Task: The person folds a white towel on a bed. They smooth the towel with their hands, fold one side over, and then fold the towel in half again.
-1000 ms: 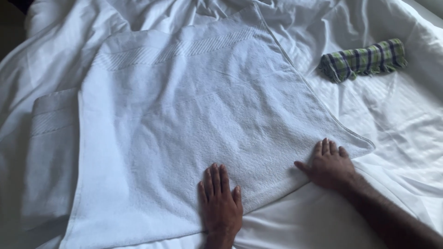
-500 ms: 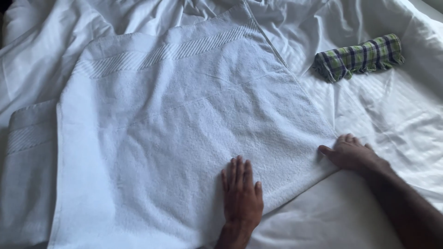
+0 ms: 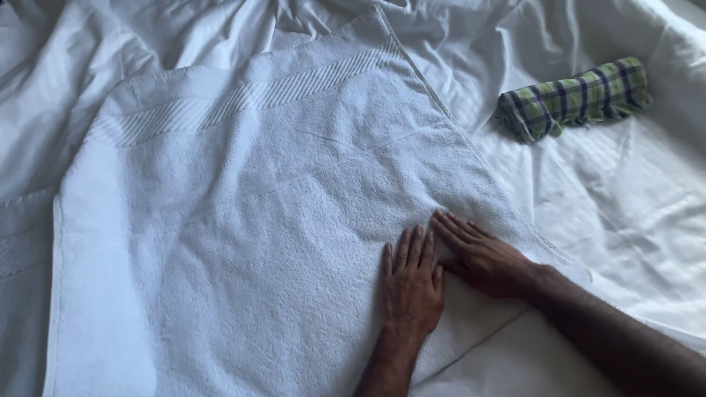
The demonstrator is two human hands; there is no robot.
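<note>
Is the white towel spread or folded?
Spread: the white towel lies flat, both hands pressing its near right part; hidden layers cannot be ruled out.

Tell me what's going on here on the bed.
A person is pressing both palms flat on a large white towel spread over rumpled white bedsheets. The left hand and right hand lie side by side near the towel's lower right part, fingers spread and nearly touching. A rolled green plaid cloth sits apart on the sheets at the upper right. Another folded white towel shows at the left edge.
</note>
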